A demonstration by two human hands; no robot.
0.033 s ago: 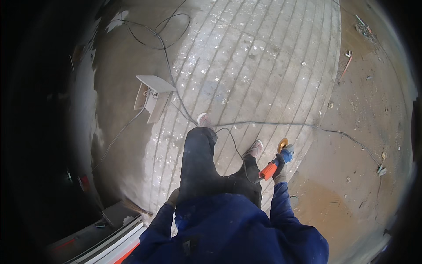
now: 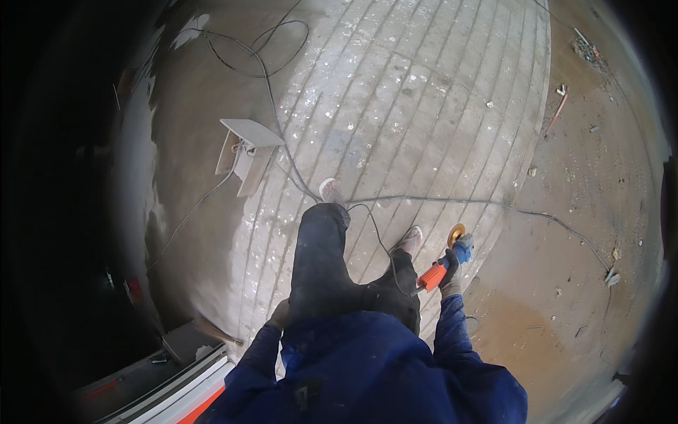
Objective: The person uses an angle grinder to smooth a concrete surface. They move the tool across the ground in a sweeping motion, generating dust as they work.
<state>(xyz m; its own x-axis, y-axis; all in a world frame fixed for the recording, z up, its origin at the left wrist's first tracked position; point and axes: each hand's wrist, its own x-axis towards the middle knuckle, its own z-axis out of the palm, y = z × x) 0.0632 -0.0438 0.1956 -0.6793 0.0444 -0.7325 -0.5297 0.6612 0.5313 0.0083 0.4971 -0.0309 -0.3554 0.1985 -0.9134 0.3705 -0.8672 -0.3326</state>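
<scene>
An angle grinder (image 2: 431, 276) with an orange body, a blue head and a gold-coloured round disc (image 2: 457, 235) is in my right hand (image 2: 450, 278). That hand wears a dark glove and is closed around the tool, to the right of my right leg. From the grinder's rear, a dark cord (image 2: 381, 240) runs past my legs toward the floor. My left hand (image 2: 280, 314) rests beside my left thigh, close against the dark trousers (image 2: 319, 244). Its fingers are hidden.
Grooved, white-specked concrete (image 2: 395, 120) lies under my feet. A long cable (image 2: 452, 200) crosses it ahead of my shoes, and a coiled cable (image 2: 265, 67) lies farther off. Bent pale panels (image 2: 252, 134) stand at left. Brown ground (image 2: 586, 191) with scattered rubble stretches along the right.
</scene>
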